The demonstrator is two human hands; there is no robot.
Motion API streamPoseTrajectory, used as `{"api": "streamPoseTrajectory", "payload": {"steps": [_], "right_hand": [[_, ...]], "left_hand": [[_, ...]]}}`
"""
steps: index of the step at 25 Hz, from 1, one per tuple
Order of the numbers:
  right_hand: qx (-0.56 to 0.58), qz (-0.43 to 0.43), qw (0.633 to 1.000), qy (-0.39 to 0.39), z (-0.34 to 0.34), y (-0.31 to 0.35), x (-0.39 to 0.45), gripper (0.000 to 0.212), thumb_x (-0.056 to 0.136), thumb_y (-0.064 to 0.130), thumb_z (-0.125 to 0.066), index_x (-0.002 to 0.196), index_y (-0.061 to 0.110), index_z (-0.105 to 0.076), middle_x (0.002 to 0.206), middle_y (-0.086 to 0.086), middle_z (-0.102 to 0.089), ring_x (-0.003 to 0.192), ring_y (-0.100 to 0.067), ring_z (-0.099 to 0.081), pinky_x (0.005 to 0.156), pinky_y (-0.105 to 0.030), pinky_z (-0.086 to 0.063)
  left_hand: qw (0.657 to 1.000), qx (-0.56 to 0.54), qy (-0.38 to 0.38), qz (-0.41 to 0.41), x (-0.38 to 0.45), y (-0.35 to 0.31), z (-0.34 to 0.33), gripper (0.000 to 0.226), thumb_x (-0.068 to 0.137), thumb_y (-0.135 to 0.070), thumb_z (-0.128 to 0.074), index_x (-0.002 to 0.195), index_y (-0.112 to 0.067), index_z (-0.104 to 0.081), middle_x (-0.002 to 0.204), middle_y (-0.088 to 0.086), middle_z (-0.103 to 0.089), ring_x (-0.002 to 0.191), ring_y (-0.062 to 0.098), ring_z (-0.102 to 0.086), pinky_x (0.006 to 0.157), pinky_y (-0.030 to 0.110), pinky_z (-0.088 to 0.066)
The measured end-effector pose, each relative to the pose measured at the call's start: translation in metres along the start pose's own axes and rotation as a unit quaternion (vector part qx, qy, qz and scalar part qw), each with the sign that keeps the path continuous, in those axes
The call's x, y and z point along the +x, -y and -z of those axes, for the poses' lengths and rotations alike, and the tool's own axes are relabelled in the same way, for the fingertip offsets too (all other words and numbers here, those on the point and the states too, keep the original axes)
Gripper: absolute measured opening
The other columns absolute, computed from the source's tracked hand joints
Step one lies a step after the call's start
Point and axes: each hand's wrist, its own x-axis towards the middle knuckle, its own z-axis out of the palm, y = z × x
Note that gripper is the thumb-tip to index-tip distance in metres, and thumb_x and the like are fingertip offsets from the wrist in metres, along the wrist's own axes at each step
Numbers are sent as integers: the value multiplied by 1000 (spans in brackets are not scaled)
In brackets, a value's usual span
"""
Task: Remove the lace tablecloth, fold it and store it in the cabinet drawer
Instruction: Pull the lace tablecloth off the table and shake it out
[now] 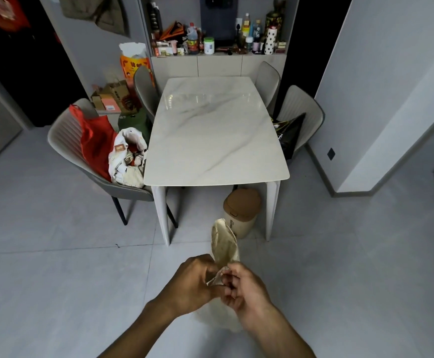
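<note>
At the far left, a grey chair (71,140) is carrying a red bag (94,143) and a bundle of white cloth (128,158), just beside the marble table (215,133), which is standing bare in the middle. Near the camera, the left hand (190,288) is curling its fingers and pinching the lace tablecloth (225,246) against the thumb. The tablecloth, bunched into a narrow cream fold, is sticking up between both hands, in the air above the floor and near the table's front edge. The right hand (244,290) is pinching the cloth's lower end with curled fingers, touching the left hand. Farther back, a beige bin (241,210) is sitting under the table's right side.
</note>
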Motion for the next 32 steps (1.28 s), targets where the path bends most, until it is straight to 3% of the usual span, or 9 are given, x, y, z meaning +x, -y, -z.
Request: {"api": "streamPoseTrajectory", "payload": {"steps": [4,6,8,11,15,18,24,28,32], "right_hand": [[-279,149,947,-54,20,1,-4,26,81,33,-65,67,11,-68,57,9,-63,56,-9,-53,53,-24,-43],[-396,338,852,-52,35,10,-7,7,82,29,-66,84,22,-65,80,16,-66,69,-3,-57,61,-17,-44],[-502,454,735,50,41,24,-5,38,78,7,-60,107,33,-59,109,23,-60,95,1,-55,75,-10,-44],[-644,462,591,148,40,46,6,54,75,6,-56,123,29,-56,121,16,-62,108,-1,-53,91,-25,-48],[-632,519,558,142,38,60,19,58,77,25,-61,131,38,-45,127,21,-52,112,10,-44,93,-11,-38],[-639,535,526,171,27,52,22,28,75,34,-65,102,37,-60,90,22,-60,96,-6,-51,87,-28,-43],[-617,488,599,152,39,36,37,23,75,40,-67,96,33,-65,94,25,-64,100,5,-50,93,-19,-36],[-794,365,484,44,64,41,58,34,81,48,-56,106,28,-66,109,7,-69,113,-15,-53,90,-33,-28],[-822,343,453,-44,101,71,62,29,91,48,-52,102,28,-70,83,12,-60,105,-19,-47,80,-37,-23]], "left_hand": [[999,9,7,-41,-7,17,3,25,88,-31,-69,71,-14,-64,76,-4,-61,69,12,-59,63,27,-47],[998,28,14,-47,-8,24,12,35,91,-35,-64,67,-11,-57,74,-5,-58,70,13,-56,64,30,-47],[996,52,23,-74,-7,24,22,37,92,-36,-63,67,-9,-55,73,-4,-58,72,12,-55,66,31,-47],[990,81,26,-114,-3,18,39,39,92,-36,-62,65,-9,-51,71,-2,-55,73,10,-52,66,35,-47],[983,109,24,-144,-7,13,57,39,94,-41,-58,68,-13,-50,75,-5,-54,78,0,-48,67,27,-44],[980,132,31,-146,-9,13,64,33,95,-39,-57,73,-15,-59,80,-9,-58,82,-4,-48,68,27,-44],[978,156,17,-140,-15,20,76,27,96,-40,-55,85,-20,-69,86,-12,-60,88,-3,-50,71,26,-46],[980,137,3,-145,-18,18,100,17,94,-32,-60,85,-21,-69,84,-16,-59,88,2,-54,71,22,-46],[980,144,-25,-134,-19,32,132,32,82,1,-69,99,-26,-76,93,-18,-67,91,-3,-58,74,9,-44]]}}
